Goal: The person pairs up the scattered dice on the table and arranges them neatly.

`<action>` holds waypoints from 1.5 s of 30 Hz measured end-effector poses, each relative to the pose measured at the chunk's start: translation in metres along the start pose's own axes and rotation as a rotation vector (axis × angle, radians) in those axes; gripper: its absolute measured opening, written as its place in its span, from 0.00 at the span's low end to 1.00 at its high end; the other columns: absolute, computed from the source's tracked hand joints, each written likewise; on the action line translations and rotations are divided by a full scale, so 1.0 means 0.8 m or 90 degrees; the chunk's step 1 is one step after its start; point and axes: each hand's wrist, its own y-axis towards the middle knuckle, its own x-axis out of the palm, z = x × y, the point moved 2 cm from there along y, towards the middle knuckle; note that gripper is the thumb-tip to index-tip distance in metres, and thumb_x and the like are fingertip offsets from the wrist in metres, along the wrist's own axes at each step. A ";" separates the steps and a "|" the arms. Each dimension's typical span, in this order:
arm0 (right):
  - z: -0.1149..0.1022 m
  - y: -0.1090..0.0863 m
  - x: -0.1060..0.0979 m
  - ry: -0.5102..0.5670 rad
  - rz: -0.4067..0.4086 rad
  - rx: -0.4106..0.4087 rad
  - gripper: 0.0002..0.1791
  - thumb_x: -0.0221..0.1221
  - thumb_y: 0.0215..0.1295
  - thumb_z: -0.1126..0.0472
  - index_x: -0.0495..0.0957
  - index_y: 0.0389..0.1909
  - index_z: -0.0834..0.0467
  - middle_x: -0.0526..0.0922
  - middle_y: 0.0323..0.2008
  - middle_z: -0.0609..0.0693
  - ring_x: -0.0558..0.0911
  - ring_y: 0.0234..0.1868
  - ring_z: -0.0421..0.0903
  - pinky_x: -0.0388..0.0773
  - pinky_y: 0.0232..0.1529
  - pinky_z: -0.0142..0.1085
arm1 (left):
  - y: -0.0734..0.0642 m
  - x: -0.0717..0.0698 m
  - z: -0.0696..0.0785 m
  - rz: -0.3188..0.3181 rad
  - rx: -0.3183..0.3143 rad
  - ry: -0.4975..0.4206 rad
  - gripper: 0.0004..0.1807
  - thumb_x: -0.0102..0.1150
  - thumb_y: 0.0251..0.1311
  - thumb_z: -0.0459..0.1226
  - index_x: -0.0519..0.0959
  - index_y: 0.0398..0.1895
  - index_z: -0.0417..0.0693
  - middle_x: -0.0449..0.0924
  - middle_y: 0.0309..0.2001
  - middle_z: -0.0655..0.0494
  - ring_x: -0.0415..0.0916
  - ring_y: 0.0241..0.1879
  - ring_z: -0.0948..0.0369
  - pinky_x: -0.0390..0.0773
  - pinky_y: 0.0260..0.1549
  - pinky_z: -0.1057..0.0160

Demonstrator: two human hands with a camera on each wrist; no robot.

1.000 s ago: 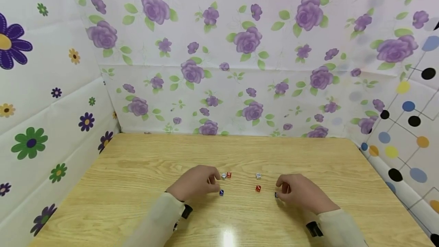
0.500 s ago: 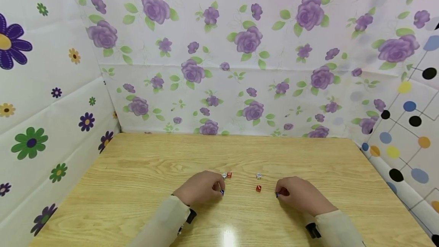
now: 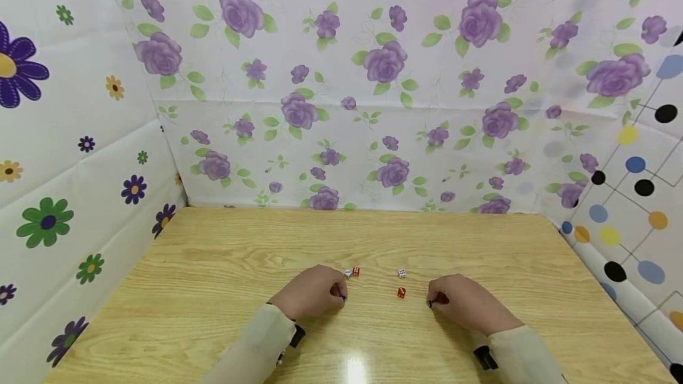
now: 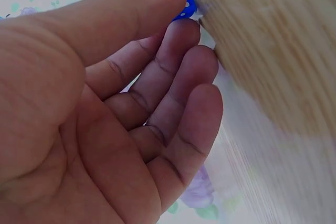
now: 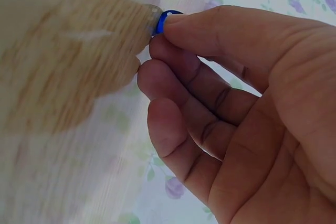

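Note:
My left hand (image 3: 312, 293) pinches a blue die (image 4: 187, 7) between thumb and fingers, low over the wooden table (image 3: 256, 236). On the right, my other hand (image 3: 463, 301) pinches a second blue die (image 5: 167, 20) at the tabletop. Both blue dice are mostly covered by fingertips. Just beyond the left fingers, a white die (image 3: 348, 273) lies beside a red die (image 3: 356, 271). Between the hands are another white die (image 3: 402, 274) and, nearer me, another red die (image 3: 401, 293).
A cloth with purple roses (image 3: 385, 64) hangs behind the table's far edge. Flower-printed cloth (image 3: 48, 222) stands at the left side, and dotted cloth (image 3: 635, 165) at the right.
My left hand has moved slightly right and closed its fingertips on its blue die. The right fingertips have closed on the other blue die. The red and white dice stay put.

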 end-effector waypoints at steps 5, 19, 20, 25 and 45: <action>0.001 0.002 0.001 0.003 -0.004 -0.005 0.10 0.68 0.64 0.66 0.84 0.31 0.46 0.82 0.30 0.35 0.76 0.29 0.30 0.76 0.31 0.33 | 0.000 0.000 0.001 -0.003 -0.001 0.003 0.06 0.67 0.64 0.31 0.84 0.33 0.53 0.80 0.31 0.68 0.74 0.31 0.69 0.77 0.37 0.64; 0.000 -0.002 0.001 0.045 -0.031 -0.017 0.10 0.67 0.67 0.64 0.83 0.31 0.45 0.81 0.30 0.34 0.76 0.29 0.32 0.75 0.32 0.34 | -0.001 0.000 0.005 -0.018 -0.012 0.000 0.05 0.68 0.64 0.33 0.85 0.34 0.54 0.80 0.32 0.68 0.74 0.30 0.69 0.77 0.36 0.64; 0.000 -0.002 0.001 0.045 -0.033 -0.020 0.10 0.67 0.67 0.65 0.83 0.31 0.45 0.81 0.30 0.34 0.76 0.29 0.32 0.75 0.32 0.34 | -0.001 0.001 0.005 -0.021 -0.013 -0.002 0.05 0.68 0.64 0.33 0.85 0.34 0.54 0.80 0.32 0.68 0.74 0.30 0.69 0.77 0.35 0.64; -0.001 0.000 0.003 0.067 -0.049 -0.041 0.11 0.66 0.68 0.65 0.83 0.32 0.44 0.81 0.31 0.33 0.76 0.30 0.32 0.76 0.34 0.33 | -0.001 0.002 0.006 -0.034 -0.008 -0.006 0.05 0.68 0.63 0.33 0.85 0.32 0.55 0.79 0.31 0.69 0.73 0.29 0.69 0.76 0.34 0.65; -0.007 0.002 0.008 0.093 -0.105 -0.072 0.04 0.69 0.68 0.54 0.82 0.38 0.45 0.78 0.29 0.34 0.73 0.28 0.33 0.73 0.30 0.33 | -0.006 0.001 0.008 -0.073 0.010 -0.041 0.07 0.72 0.59 0.36 0.83 0.30 0.57 0.78 0.29 0.68 0.73 0.27 0.69 0.76 0.32 0.67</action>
